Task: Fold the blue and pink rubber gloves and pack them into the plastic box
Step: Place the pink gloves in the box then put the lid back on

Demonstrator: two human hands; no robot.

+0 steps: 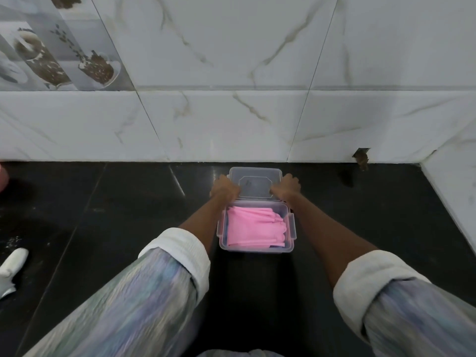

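Head view: left hand (224, 188) and right hand (286, 187) are each holding the clear lid (255, 183) in a curled grip, behind the plastic box (290, 229) on the black tabletop (128, 202). Pink gloves (255, 228) are lying inside it.

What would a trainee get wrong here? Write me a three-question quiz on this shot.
1. True or false: the lid already covers the plastic box.
2. Which glove lies on top in the box: A blue, B pink, C white?
3. Fill in: both hands grip the ____.

Key
1. False; it lies behind the box, the left hand and right hand on its sides.
2. B, the pink gloves; blue barely shows beneath.
3. Lid.
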